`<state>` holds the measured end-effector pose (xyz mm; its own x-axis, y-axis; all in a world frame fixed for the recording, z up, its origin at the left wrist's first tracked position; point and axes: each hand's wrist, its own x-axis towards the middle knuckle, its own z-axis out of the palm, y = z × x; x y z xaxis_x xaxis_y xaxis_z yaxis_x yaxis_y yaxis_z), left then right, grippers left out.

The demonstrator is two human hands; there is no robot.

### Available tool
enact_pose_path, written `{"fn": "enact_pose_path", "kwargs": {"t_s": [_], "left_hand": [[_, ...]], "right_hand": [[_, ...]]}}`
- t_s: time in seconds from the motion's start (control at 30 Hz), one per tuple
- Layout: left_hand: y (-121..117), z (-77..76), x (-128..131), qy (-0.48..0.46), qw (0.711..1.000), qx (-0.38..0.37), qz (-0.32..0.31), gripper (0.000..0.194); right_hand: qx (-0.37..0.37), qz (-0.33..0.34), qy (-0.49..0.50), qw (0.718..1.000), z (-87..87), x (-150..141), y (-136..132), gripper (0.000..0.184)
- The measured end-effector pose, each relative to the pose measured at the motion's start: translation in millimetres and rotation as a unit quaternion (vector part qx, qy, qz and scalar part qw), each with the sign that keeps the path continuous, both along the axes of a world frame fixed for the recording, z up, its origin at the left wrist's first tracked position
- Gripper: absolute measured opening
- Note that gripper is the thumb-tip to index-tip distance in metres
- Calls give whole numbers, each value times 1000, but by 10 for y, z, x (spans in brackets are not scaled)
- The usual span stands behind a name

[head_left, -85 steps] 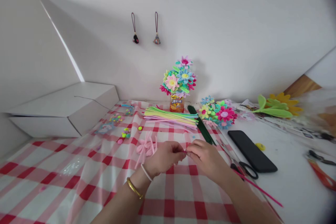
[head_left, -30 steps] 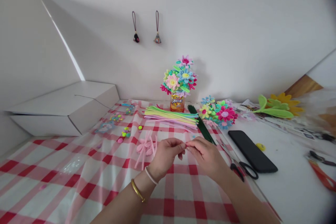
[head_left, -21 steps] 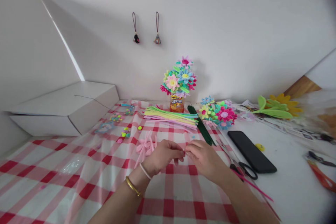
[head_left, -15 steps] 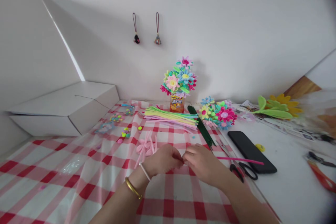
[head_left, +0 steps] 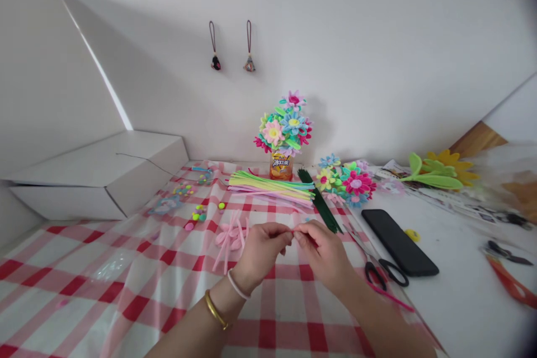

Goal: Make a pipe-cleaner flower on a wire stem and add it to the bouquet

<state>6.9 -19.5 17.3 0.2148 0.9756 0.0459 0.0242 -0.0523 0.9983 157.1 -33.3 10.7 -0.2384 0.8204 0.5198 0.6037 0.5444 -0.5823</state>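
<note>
My left hand (head_left: 268, 245) and my right hand (head_left: 319, 249) meet fingertip to fingertip above the checked cloth. Both are closed in a pinch on a magenta pipe cleaner (head_left: 392, 297). Its long end shows beyond my right forearm, by the scissors; the middle is hidden behind the hand and arm. Between the fingertips only a tiny bit of pink shows. Just left of my left hand lie light pink pipe cleaner pieces (head_left: 230, 238), some bent into loops. Scissors (head_left: 375, 263) with black handles lie to the right of my right hand.
Behind the hands lie a bundle of coloured pipe cleaners (head_left: 271, 189) and dark green stems (head_left: 321, 201). Flowers stand in an orange container (head_left: 281, 168); more flowers (head_left: 356, 183) lie right. A black phone (head_left: 398, 241), small pompoms (head_left: 199, 214) and a white box (head_left: 145, 170) are around.
Both hands have risen slightly and turned, fingertips now higher. The magenta pipe cleaner's free end has swung down, from across the phone to below the scissors' handles. The view has shifted slightly.
</note>
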Motion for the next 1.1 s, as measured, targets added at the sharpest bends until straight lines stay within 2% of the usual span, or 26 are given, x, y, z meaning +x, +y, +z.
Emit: {"fn": "enact_pose_path", "kwargs": {"t_s": [0.13, 0.23, 0.37, 0.5, 0.57, 0.67, 0.83, 0.97, 1.1], "left_hand": [[8, -43, 30, -92, 995, -15, 19, 12], [42, -84, 16, -87, 996, -23, -8, 12], [113, -151, -51, 20, 997, -25, -65, 11], [113, -138, -93, 182, 979, 54, -81, 19], [89, -110, -100, 236, 965, 81, -86, 20], [71, -85, -112, 269, 955, 92, -82, 20], [99, -54, -120, 191, 979, 53, -56, 14], [86, -23, -77, 59, 998, -13, -9, 9], [53, -40, -23, -86, 995, -42, 5, 8]], "right_hand": [[7, -21, 46, 999, -21, -26, -3, 15], [1, -35, 31, 999, -22, 2, 18, 11], [1, -3, -84, 996, -23, 39, 61, 15], [28, 39, -224, 973, -54, 31, 74, 18], [37, 36, -236, 970, -74, 20, 69, 17], [36, 21, -192, 980, -92, 19, 62, 14], [2, 19, -92, 996, -50, 47, 57, 13], [-37, 14, -8, 999, -8, 30, 36, 12], [-92, -1, 51, 994, 3, 7, 19, 12]]}}
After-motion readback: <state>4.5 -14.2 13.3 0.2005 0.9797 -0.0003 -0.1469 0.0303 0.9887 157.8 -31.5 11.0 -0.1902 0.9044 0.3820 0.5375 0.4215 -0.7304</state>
